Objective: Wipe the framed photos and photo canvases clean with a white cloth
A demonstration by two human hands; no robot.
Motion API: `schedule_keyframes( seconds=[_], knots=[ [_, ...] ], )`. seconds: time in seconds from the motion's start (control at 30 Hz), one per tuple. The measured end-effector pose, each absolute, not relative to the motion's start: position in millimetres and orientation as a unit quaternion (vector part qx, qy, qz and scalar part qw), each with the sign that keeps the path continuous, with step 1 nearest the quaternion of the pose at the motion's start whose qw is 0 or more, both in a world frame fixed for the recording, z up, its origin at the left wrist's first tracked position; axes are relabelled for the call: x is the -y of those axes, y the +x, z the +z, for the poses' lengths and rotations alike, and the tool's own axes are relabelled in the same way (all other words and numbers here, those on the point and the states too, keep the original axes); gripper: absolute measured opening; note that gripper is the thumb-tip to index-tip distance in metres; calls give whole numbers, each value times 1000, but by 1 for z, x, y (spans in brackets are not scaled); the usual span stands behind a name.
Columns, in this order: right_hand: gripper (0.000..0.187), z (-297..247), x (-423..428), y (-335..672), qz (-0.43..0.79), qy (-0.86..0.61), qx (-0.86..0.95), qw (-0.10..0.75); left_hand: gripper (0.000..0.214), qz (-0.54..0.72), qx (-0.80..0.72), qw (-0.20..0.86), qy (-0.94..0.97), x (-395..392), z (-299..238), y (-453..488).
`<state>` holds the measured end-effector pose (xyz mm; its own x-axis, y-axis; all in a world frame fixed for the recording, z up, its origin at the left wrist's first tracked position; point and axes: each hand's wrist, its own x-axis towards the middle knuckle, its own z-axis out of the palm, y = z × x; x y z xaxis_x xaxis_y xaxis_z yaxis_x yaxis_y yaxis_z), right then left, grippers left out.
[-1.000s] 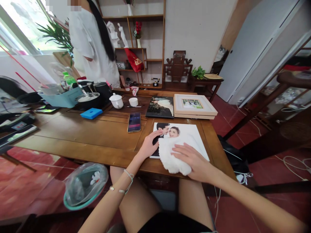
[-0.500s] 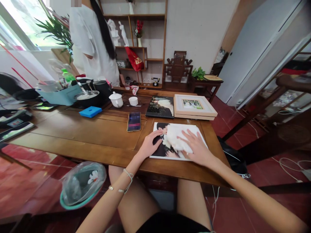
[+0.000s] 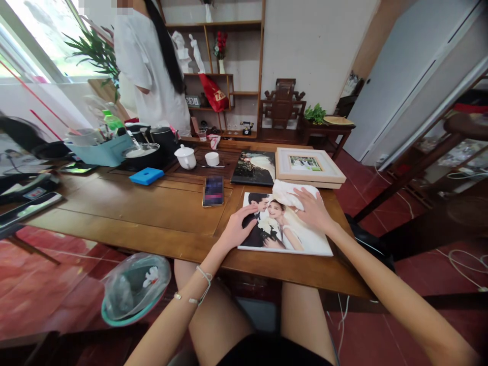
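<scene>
A photo panel (image 3: 293, 234) with a picture of a couple in wedding clothes lies flat near the table's front edge. My left hand (image 3: 241, 226) rests on its left side, fingers stretched out and thumb apart. At the panel's top right, my right hand (image 3: 313, 208) holds a crumpled white cloth (image 3: 284, 189) against the surface, fingers over the cloth. The cloth bulges past the panel's upper edge and touches or nearly touches the framed picture (image 3: 310, 165) behind it. Part of the cloth is hidden under my right hand.
Beside the framed picture lies a dark photo panel (image 3: 253, 168). A phone (image 3: 213, 191), a blue block (image 3: 147, 176), a white lidded cup (image 3: 185, 157) and a black bowl (image 3: 141, 156) stand further left. A lined bin (image 3: 133, 290) is on the floor. A person (image 3: 152, 76) stands behind the table.
My right hand has slid the white cloth up and away from me to the panel's top edge, uncovering the pictured faces and dress. My left hand stays on the panel's left side.
</scene>
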<state>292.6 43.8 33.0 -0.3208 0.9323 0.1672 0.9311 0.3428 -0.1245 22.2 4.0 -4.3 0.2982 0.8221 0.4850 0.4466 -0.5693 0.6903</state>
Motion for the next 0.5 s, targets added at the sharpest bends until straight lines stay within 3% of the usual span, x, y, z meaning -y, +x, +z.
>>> schedule_keyframes(
  seconds=[0.17,0.33,0.5],
  knots=[
    [56,30,5,280,26,-522,845,117,31,426,-414,223,773,-4,-4,23],
    [78,33,75,271,89,-386,913,102,38,423,-397,238,779,-7,-10,21],
    [56,34,37,277,111,-428,885,149,34,421,-408,224,778,-7,-9,20]
  ],
)
